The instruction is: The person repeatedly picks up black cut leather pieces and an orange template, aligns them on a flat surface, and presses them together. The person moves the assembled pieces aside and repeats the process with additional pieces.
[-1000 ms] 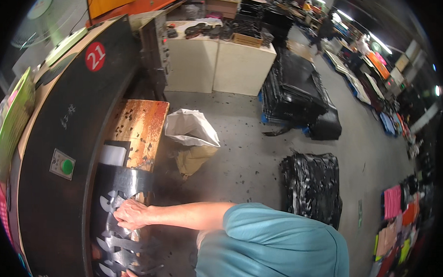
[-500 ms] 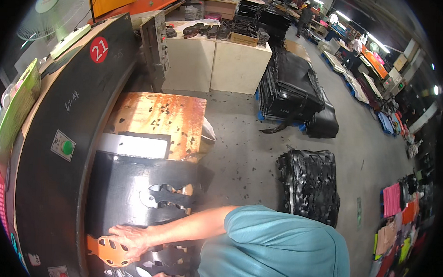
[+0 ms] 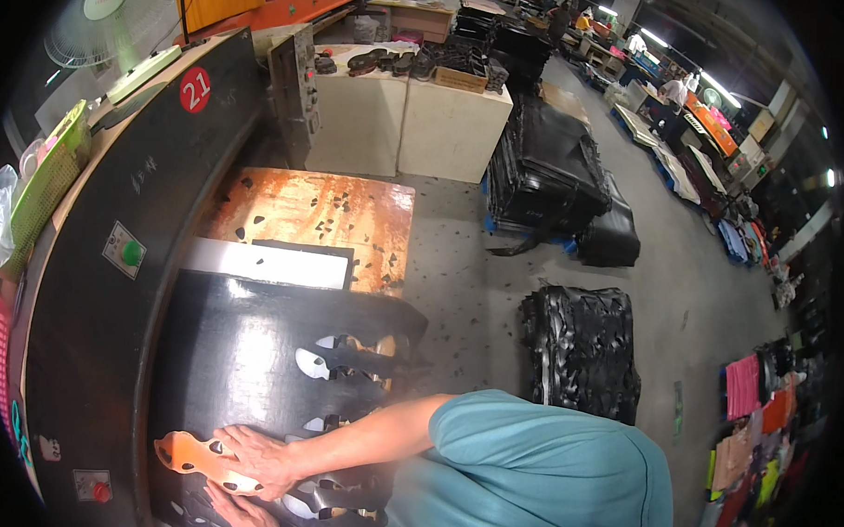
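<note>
An orange cutting die (image 3: 185,450) with a wavy outline and several holes lies on a black sheet (image 3: 253,323). My right hand (image 3: 264,461) is closed over the die's right end, fingers along its far edge. Just below it, my left hand (image 3: 244,515) reaches in with fingers stretched out, their tips at the die's near edge; its wrist is out of the picture. Shaped cut-outs (image 3: 313,363) run along the right part of the sheet, with more around my right forearm.
A dark press beam (image 3: 118,188) with a green button (image 3: 131,252) and a red button (image 3: 101,492) stands close left. Beyond the sheet is a stained board (image 3: 368,224) with black scraps. Stacked black sheets (image 3: 551,166) and a black bundle (image 3: 582,353) stand on the floor right.
The die has shifted and tilted, its left end now showing fully beside the press beam. My left hand has moved in from the bottom to the die. The view has shifted slightly.
</note>
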Demonstrator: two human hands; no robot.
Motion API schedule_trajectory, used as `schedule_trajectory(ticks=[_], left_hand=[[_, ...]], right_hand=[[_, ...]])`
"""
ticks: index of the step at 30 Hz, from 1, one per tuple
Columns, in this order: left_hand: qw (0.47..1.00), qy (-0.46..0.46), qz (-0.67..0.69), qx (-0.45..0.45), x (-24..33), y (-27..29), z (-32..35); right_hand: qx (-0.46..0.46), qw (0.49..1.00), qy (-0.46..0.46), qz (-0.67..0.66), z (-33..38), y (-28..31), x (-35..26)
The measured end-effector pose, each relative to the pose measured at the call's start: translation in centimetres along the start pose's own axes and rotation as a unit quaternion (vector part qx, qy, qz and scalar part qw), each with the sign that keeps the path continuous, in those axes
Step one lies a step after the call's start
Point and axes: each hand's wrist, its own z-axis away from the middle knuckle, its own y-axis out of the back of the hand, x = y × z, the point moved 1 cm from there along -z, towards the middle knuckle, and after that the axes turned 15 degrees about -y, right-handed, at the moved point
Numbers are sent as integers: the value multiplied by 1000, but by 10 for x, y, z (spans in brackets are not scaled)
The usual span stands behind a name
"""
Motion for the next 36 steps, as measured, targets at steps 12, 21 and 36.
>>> schedule_trajectory(ticks=[12, 21, 36], left_hand=[[997, 30, 57, 35, 5, 15, -20], [997, 29, 53, 43, 15, 31, -36], [994, 37, 84, 52, 16, 32, -40]], right_hand=[[57, 998, 12, 19, -5, -18, 8], [48, 999, 15, -13, -2, -8, 5], [5, 1000, -2, -17, 3, 13, -5]])
